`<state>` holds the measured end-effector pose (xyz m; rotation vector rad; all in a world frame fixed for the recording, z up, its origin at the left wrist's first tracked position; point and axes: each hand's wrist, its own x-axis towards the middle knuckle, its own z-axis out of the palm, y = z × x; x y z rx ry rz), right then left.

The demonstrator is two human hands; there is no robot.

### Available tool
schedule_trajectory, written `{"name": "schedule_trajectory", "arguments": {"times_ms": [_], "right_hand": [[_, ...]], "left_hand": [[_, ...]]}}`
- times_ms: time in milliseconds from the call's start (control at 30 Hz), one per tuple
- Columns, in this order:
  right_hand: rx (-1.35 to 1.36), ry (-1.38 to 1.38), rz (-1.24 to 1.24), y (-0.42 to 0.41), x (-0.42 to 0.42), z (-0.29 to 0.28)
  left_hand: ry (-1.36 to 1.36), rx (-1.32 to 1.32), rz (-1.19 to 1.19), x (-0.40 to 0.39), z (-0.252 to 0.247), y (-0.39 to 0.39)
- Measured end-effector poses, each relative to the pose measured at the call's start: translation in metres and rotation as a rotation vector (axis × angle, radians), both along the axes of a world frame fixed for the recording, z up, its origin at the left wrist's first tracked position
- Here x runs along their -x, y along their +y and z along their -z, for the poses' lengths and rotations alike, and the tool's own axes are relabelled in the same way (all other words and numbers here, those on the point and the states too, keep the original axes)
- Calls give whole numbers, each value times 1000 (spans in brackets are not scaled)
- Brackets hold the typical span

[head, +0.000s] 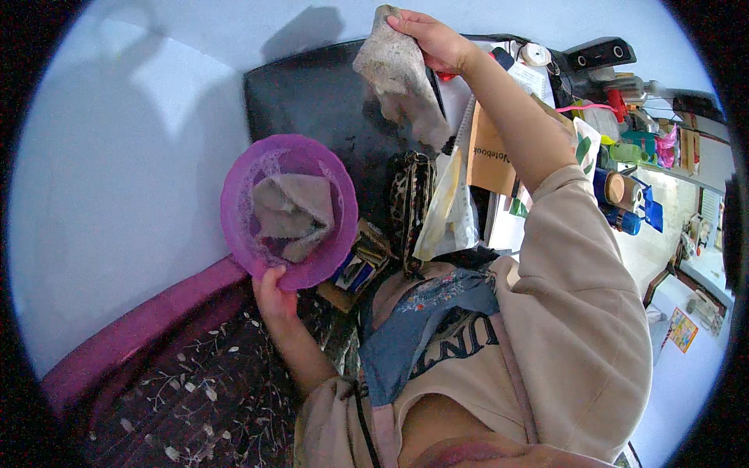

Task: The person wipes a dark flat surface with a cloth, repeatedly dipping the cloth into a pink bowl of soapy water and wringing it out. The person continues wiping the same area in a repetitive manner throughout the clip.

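Observation:
My right hand (pixel 437 41) is raised at the top of the view, pinching a worn grey cloth (pixel 398 73) by one end. The cloth hangs out long and limp over a black panel (pixel 310 111), its surface blotched with darker stains. Lower on the left, my left hand (pixel 275 295) grips the rim of a purple plastic basin (pixel 234 228), with the thumb over the edge. Inside the basin, a second grey-beige cloth (pixel 298 202) lies folded among white suds. How deep the water is cannot be seen.
Beside the basin are a cardboard box (pixel 336 297) of small items, a patterned zipped pouch (pixel 412 205) and a plastic bag (pixel 453 216). A brown notebook (pixel 485 149) lies near my right forearm. Floral fabric (pixel 199 386) and a magenta padded edge (pixel 146 316) border the left wall (pixel 134 193).

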<state>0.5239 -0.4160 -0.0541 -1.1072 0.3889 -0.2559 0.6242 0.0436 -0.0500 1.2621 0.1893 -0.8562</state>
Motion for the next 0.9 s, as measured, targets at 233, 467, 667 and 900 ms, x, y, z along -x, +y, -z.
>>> {"name": "schedule_trajectory", "arguments": {"times_ms": [233,467,667,900], "right_hand": [[924,538,130,-35,18,115],[1746,392,-422,63,44,125],[1492,577,-137,55,58,139],[1663,1036,-234,36,46,130]], "left_hand": [[-8,-50,9,-1,-1,-3],[-4,-29,-22,0,-9,-16],[-18,-84,6,-11,5,-2],[-22,-86,19,-12,5,-8]]}}
